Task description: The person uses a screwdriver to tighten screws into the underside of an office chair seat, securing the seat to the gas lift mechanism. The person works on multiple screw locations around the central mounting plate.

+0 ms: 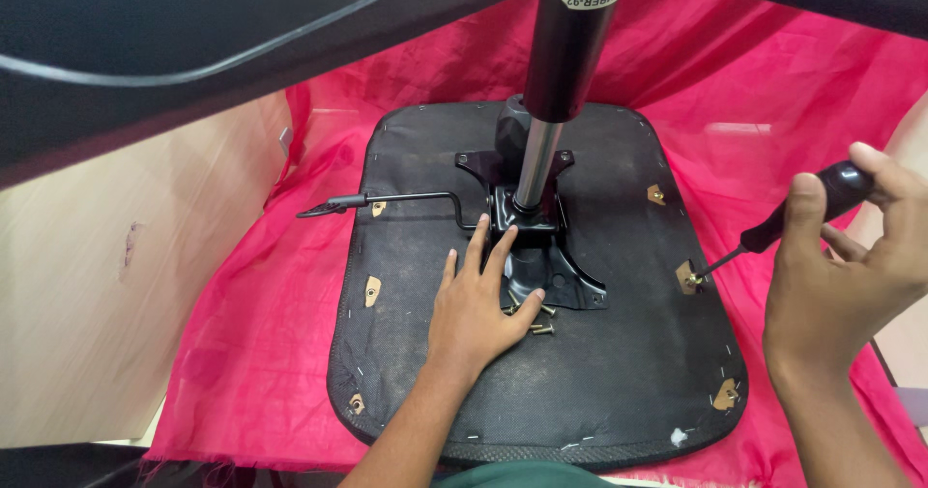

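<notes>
From the head camera, the upturned black fabric-covered chair seat base [590, 372] lies flat on a crumpled pink cloth [242, 353]. The left hand [478, 309] rests open, fingers spread, palm down on the seat, fingertips touching the black metal tilt mechanism plate [541, 266]. Small brass screws [541, 329] lie loose just beside that thumb. The right hand [855, 266] is closed around a black-handled screwdriver [807, 213], its tip set at a hole near the seat's right edge. The black gas-lift cylinder [561, 53] rises straight from the plate.
</notes>
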